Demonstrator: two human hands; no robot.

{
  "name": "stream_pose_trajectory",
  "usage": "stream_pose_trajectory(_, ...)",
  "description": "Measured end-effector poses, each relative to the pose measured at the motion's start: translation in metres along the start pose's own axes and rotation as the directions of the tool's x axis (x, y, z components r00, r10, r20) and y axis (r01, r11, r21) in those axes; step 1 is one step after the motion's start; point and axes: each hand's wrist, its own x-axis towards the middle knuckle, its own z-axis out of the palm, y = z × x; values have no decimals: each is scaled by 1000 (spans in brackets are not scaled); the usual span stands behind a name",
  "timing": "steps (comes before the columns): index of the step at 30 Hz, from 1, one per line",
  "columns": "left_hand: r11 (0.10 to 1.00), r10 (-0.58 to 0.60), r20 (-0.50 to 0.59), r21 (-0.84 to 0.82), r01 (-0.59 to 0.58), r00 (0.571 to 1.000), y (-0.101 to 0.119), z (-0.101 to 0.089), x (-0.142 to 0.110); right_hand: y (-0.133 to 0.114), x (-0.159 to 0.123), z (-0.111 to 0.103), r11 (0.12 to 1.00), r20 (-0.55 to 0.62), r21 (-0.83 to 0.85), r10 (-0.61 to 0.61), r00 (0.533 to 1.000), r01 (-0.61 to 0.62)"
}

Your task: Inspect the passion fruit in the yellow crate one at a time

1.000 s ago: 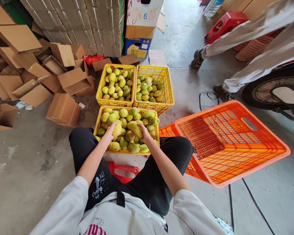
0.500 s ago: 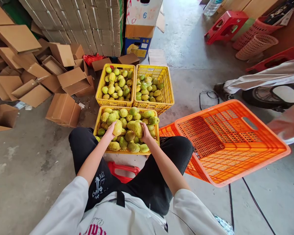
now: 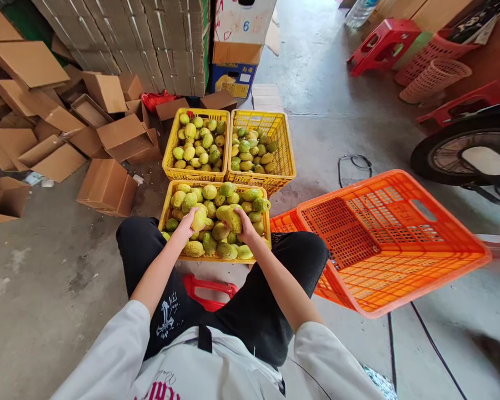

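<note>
At the far left, loose cardboard boxes (image 3: 108, 186) are scattered over the concrete floor. Nearer the middle, the left hand (image 3: 186, 225) is closed around a yellow-green fruit (image 3: 199, 218), which is held just above the heap in the near yellow crate (image 3: 166, 208) set between the knees. Just beside it, a larger fruit (image 3: 230, 218) is gripped by the right hand (image 3: 247, 228), the two fruits nearly touching. Behind this crate, two more yellow crates (image 3: 289, 158) of fruit are set side by side. To the right, a tilted orange crate (image 3: 400, 244) is seen leaning on another, and a wheel (image 3: 462, 155) is visible at the far right.
</note>
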Motion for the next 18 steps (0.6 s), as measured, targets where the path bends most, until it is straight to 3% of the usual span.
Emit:
stream_pose_trajectory(4, 998, -29, 32, -49, 31, 999, 3, 1, -3, -9, -5, 4, 989, -100, 30, 148, 984, -145)
stream_pose_trajectory(10, 990, -109, 53, -86, 113, 993, 4, 4, -7, -14, -15, 17, 986, -149, 76, 158, 976, -148)
stream_pose_trajectory(15, 987, -116, 13, -111, 116, 993, 4, 2, -4, -10, -14, 14, 994, -182, 10, 105, 978, -105)
stream_pose_trajectory(18, 990, -82, 4, -113, 82, 997, 4, 0, 0, -7, -9, 8, 998, -104, -65, -13, 995, 6)
